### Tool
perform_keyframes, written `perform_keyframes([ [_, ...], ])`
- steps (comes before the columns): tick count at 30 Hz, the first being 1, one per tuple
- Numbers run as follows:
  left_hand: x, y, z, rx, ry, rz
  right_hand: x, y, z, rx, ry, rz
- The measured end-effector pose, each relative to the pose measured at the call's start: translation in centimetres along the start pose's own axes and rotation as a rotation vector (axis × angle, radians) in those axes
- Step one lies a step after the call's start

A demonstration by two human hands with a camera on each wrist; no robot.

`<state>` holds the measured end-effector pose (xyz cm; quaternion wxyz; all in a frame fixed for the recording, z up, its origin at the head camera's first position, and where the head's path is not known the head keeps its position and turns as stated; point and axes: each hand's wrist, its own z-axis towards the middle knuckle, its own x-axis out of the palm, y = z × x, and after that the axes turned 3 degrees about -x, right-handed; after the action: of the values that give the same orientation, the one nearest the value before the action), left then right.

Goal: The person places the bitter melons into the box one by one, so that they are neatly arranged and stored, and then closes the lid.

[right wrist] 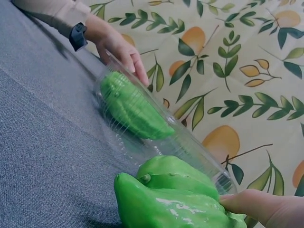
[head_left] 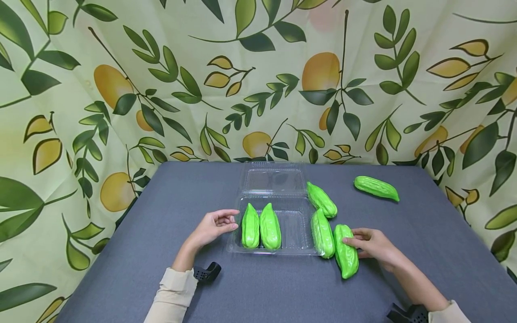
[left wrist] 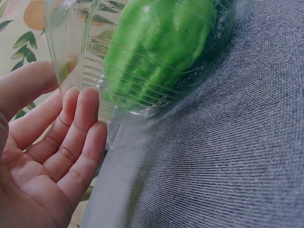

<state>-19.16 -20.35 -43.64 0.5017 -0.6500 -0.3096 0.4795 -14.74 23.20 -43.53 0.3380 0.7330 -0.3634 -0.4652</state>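
Note:
My left hand (head_left: pixel 216 224) is at the left rim of a clear plastic container (head_left: pixel 296 224), its fingers relaxed and slightly bent. In the left wrist view its fingertips (left wrist: pixel 88 97) lie right at the clear wall. Two green bitter melons (head_left: pixel 250 226) (head_left: pixel 270 226) stand side by side in the container's left half. My right hand (head_left: pixel 375 244) pinches another bitter melon (head_left: pixel 346 253) between thumb and fingers, just right of the container. Beside that one, a bitter melon (head_left: pixel 323 234) leans along the container's right edge.
Behind it a bitter melon (head_left: pixel 322 199) lies near the container's back right corner. One more bitter melon (head_left: pixel 375 188) sits apart at the back right of the grey table (head_left: pixel 133 269). The container's lid (head_left: pixel 274 179) is folded back toward the leaf-patterned curtain (head_left: pixel 258 98).

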Motion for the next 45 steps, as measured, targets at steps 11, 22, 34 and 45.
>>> perform_keyframes([
  [11,-0.1,0.2,0.0,0.004,0.002,0.009,-0.8,0.8,-0.2,0.002,-0.004,-0.022],
  [22,-0.1,0.2,0.0,0.015,0.007,0.002,-1.8,1.7,-0.1,-0.027,-0.006,-0.028],
  [34,0.0,0.1,0.0,-0.002,-0.002,0.007,-1.8,3.0,-0.2,-0.057,-0.017,-0.014],
  [45,0.0,0.1,0.0,0.005,0.003,0.009,-1.4,4.9,0.0,-0.084,-0.016,0.001],
])
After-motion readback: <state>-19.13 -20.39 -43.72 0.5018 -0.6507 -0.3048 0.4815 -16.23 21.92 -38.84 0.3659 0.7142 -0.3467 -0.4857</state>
